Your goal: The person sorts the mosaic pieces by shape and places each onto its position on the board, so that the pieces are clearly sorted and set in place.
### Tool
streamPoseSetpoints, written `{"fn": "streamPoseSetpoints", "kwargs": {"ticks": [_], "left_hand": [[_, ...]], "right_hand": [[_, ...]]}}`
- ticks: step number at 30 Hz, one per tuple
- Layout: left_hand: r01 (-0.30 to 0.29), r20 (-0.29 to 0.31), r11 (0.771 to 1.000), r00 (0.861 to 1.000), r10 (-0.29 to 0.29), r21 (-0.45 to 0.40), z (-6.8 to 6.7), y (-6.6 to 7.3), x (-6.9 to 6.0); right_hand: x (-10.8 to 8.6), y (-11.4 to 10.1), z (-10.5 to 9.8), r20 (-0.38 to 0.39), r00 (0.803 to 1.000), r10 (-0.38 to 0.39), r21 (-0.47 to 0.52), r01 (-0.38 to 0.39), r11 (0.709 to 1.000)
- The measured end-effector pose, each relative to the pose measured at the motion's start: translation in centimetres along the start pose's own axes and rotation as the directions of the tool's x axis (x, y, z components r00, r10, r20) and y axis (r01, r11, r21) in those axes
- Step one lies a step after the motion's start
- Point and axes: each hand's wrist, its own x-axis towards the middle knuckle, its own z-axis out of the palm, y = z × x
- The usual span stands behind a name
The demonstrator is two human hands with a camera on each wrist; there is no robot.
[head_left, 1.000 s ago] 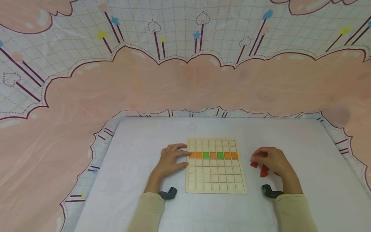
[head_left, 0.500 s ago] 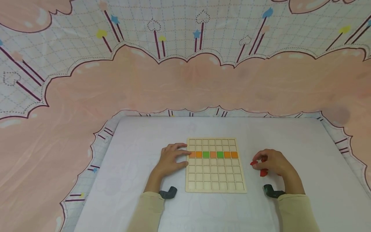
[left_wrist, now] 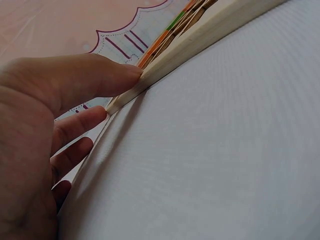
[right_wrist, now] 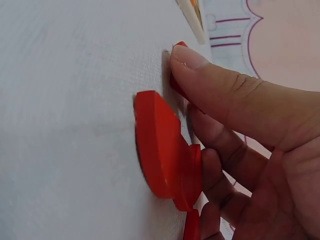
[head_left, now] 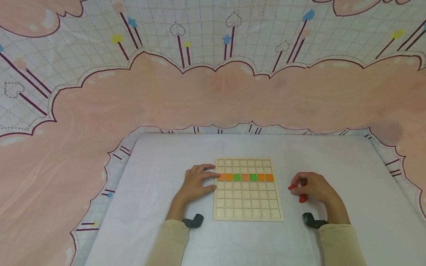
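A pale wooden grid board (head_left: pixel 246 203) lies flat, one row across it filled with orange and green squares (head_left: pixel 236 177). The left hand (head_left: pixel 196 184) touches the board's left edge with thumb and fingers spread; in the left wrist view the thumb of the left hand (left_wrist: pixel 55 100) rests on the board's wooden rim (left_wrist: pixel 200 42). Right of the board, the right hand (head_left: pixel 314 186) pinches a red piece (head_left: pixel 292 187) between thumb and fingers. The right wrist view has the right hand (right_wrist: pixel 240 130) beside more red pieces (right_wrist: pixel 157 145), partly overlapping.
The white tabletop (head_left: pixel 149 155) surrounds the board. Dark wrist-worn devices (head_left: pixel 194 221) sit below both hands, at the cuffs of the beige sleeves (head_left: pixel 339 240). A pink patterned cloth (head_left: pixel 213 96) spreads beyond the table.
The right hand has dropped slightly toward the near side, and its thumb and fingers have come together on the red piece. The left hand has stayed at the board's edge.
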Motion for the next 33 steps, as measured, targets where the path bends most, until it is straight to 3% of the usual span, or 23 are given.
{"fn": "streamPoseSetpoints", "kwargs": {"ticks": [7, 16, 21, 33], "left_hand": [[0.009, 0.013, 1.000, 1.000, -0.009, -0.001, 0.0, 0.0, 0.0], [0.011, 0.016, 1.000, 1.000, -0.011, -0.002, 0.0, 0.0, 0.0], [0.014, 0.017, 1.000, 1.000, -0.013, -0.007, -0.1, 0.1, 0.0], [0.019, 0.025, 1.000, 1.000, -0.018, -0.007, -0.1, 0.1, 0.0]], "right_hand": [[-0.1, -0.4, 0.3, -0.012, 1.000, -0.015, 0.025, 0.016, 1.000], [0.7, -2.1, 1.3, -0.106, 0.994, -0.026, 0.024, 0.029, 0.999], [1.3, -3.4, 2.0, -0.145, 0.984, -0.105, 0.028, 0.110, 0.994], [3.0, -7.8, 5.3, -0.080, 0.972, -0.219, 0.156, 0.230, 0.961]]}}
